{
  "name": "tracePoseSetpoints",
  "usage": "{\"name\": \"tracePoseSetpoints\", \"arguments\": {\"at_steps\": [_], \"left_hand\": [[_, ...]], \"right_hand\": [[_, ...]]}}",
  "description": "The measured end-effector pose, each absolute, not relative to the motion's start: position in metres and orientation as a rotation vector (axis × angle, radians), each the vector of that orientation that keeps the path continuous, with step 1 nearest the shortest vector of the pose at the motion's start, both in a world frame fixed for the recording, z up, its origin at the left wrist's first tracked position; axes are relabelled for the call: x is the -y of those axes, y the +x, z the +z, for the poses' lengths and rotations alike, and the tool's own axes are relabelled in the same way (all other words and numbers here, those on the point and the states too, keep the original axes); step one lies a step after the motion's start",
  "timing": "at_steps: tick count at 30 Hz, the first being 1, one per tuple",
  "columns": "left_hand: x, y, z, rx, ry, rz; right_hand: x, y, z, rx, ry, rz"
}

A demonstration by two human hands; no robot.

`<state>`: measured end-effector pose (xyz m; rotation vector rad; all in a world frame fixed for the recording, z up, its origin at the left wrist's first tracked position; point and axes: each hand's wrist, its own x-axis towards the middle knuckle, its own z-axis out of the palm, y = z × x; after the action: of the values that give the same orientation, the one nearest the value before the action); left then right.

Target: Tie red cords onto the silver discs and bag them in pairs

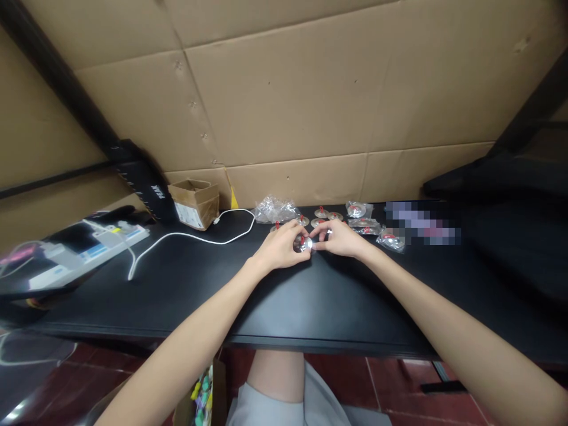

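My left hand [278, 247] curls its thumb and fingers around a small shiny metal finger cymbal [304, 244] with a red loop. At the cymbal's right edge, my right hand [341, 239] pinches with its thumb and fingertips. Just behind both hands lie several loose finger cymbals [335, 216], each with a red loop; some are partly hidden by the fingers. To the right of them are several finger cymbals in clear plastic bags [391, 239]. A heap of crinkled clear plastic bags [276, 209] lies behind my left hand.
The black table [186, 296] meets a cardboard wall [284, 100]. Back left stands an open cardboard box [194, 204], with a white cable [195, 235] running past it. A white power strip [89, 257] lies far left. Dark fabric [510, 236] covers the right side.
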<state>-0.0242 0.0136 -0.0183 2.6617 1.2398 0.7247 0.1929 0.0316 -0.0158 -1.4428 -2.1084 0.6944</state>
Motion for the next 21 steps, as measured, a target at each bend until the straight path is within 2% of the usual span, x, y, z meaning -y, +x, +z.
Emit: {"name": "tracePoseSetpoints", "arguments": {"at_steps": [21], "left_hand": [[-0.025, -0.041, -0.012, -0.959, 2.769, 0.556]], "right_hand": [[-0.033, 0.193, -0.016, 2.075, -1.451, 0.917]]}}
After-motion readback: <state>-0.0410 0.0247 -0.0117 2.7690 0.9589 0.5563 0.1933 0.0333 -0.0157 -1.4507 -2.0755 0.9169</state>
